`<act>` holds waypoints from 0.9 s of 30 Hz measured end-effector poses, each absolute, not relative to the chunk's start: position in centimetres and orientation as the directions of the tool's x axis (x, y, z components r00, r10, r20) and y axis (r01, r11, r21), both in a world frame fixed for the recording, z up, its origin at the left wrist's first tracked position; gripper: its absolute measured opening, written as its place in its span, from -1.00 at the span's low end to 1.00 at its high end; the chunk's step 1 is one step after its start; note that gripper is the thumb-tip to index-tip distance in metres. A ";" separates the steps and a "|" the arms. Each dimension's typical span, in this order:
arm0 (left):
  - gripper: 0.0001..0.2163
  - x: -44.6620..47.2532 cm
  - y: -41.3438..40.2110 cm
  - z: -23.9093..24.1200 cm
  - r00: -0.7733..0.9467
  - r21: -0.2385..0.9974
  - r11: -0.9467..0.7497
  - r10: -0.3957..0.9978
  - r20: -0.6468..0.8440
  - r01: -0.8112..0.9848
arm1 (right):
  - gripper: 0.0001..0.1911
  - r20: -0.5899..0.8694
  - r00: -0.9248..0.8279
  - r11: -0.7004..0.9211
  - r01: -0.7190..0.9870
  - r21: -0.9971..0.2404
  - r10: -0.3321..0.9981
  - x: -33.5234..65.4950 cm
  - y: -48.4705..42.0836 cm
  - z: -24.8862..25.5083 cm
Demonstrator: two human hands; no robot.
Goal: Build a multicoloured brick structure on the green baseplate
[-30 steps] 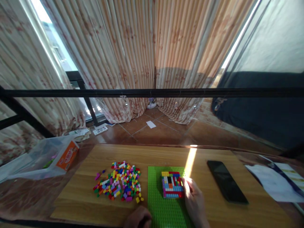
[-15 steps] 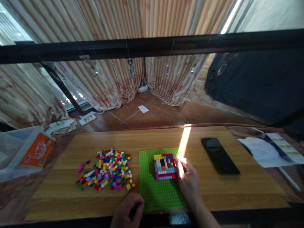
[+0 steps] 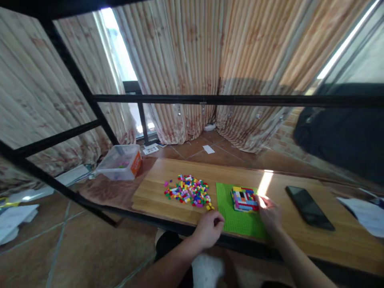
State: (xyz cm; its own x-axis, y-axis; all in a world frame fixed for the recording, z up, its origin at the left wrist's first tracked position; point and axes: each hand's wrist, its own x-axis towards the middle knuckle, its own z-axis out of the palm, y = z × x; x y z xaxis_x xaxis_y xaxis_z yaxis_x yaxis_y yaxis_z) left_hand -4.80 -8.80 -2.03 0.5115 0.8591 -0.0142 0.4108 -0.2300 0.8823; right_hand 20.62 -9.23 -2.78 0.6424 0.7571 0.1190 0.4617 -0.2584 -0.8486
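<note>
Right hand [image 3: 271, 213] stays beside the brick panel [image 3: 244, 199]; left hand [image 3: 209, 231] has risen.

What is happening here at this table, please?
One person works with both bare hands at a wooden table. The right hand rests at the green baseplate's right side, fingertips at the flat brick panel built on it. The left hand is curled at the baseplate's near left corner; whether it holds a brick is unclear. Loose bricks lie in a pile left of the baseplate, a dark phone to its right.

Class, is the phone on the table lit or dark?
Dark: the phone lies flat on the table, its face plain black, unlit.
</note>
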 end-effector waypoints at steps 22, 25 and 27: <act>-0.81 1.3 -2.6 2.6 0.555 0.716 -0.508 0.807 0.202 0.478 | -0.51 -0.133 0.697 -0.535 0.400 -0.744 0.705 21.3 -8.1 -1.7; -0.83 -0.8 0.3 3.5 0.489 0.753 -0.478 0.839 0.239 0.452 | -0.61 -0.157 0.754 -0.596 0.354 -0.721 0.638 21.6 -7.3 -1.6; -0.82 -3.5 2.8 3.8 0.351 0.778 -0.394 0.906 0.237 0.490 | -0.60 -0.076 0.771 -0.590 0.417 -0.691 0.633 22.1 -7.0 -2.1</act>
